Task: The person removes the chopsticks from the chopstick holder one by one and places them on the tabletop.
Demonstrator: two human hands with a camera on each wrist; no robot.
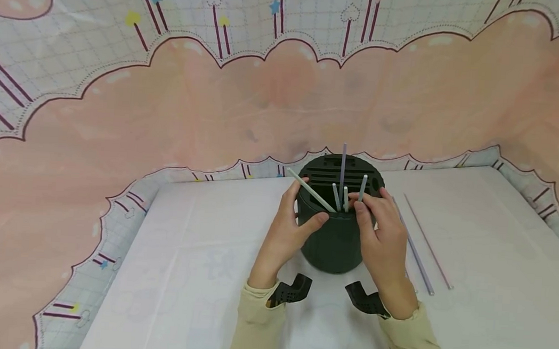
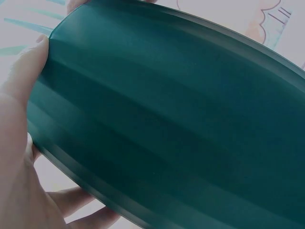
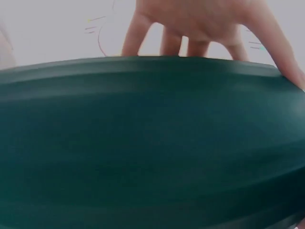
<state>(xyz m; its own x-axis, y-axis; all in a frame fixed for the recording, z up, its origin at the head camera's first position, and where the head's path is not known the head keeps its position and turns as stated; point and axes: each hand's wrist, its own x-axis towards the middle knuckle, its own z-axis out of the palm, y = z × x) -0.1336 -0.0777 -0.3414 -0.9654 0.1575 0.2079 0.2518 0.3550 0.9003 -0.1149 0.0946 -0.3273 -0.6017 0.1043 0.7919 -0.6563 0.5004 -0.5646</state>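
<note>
Both hands are at a dark green slotted holder [image 1: 334, 244] in the middle of the table. My left hand [image 1: 289, 231] grips its left side, thumb on the front near the rim and fingers around the side. From the right, my right hand [image 1: 383, 229] grips it too, its thumb and index finger up at the rim beside a pale blue straw [image 1: 363, 186]. Several straws stand in the front opening, among them a tall purple straw [image 1: 343, 167] and a pale green straw [image 1: 311, 189] leaning left. In both wrist views the green wall [image 2: 157, 114] fills most of the picture.
On the white table [image 1: 196, 276], right of the holder, lie a purple straw [image 1: 418, 260] and a pink straw [image 1: 429, 242], partly beside the right forearm. A printed peach-and-white cloth [image 1: 245, 108] hangs behind the table. Black wrist mounts [image 1: 294, 290] sit at both cuffs.
</note>
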